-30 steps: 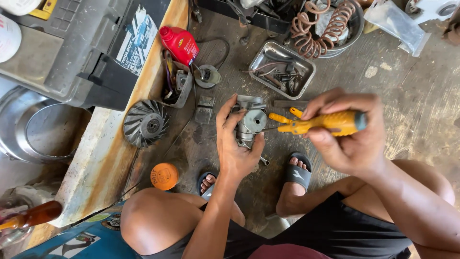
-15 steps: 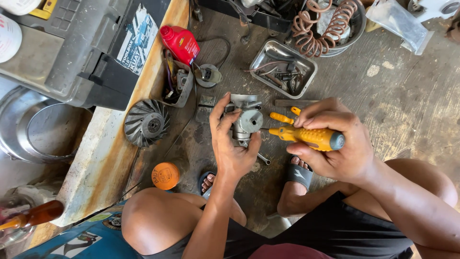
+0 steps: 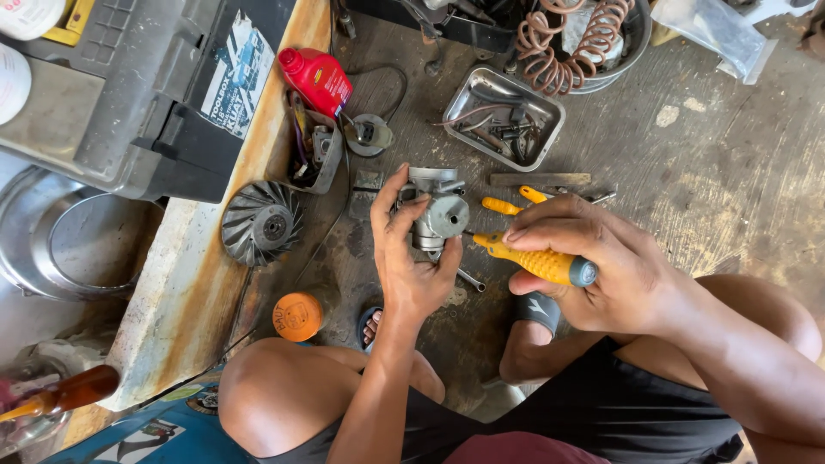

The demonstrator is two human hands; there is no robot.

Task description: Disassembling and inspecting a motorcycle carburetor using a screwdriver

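My left hand [image 3: 411, 258] grips a small grey metal carburettor [image 3: 438, 213], held up over the concrete floor with the fingers wrapped around its left side. My right hand [image 3: 601, 266] is closed on a screwdriver with a yellow handle [image 3: 537, 262], whose tip touches the carburettor's right side. I am squatting, with both knees and sandalled feet below the hands.
A metal tray of small parts [image 3: 503, 116], a red oil bottle [image 3: 316, 79], a finned grey fan wheel [image 3: 260, 223], an orange lid [image 3: 297, 316], yellow-handled pliers [image 3: 511, 202] and a grey toolbox [image 3: 129, 94] lie around. A coiled hose sits in a bowl [image 3: 571, 43].
My right hand has lowered and levelled the screwdriver, bringing its tip against the carburettor. My left hand has kept its hold on the carburettor.
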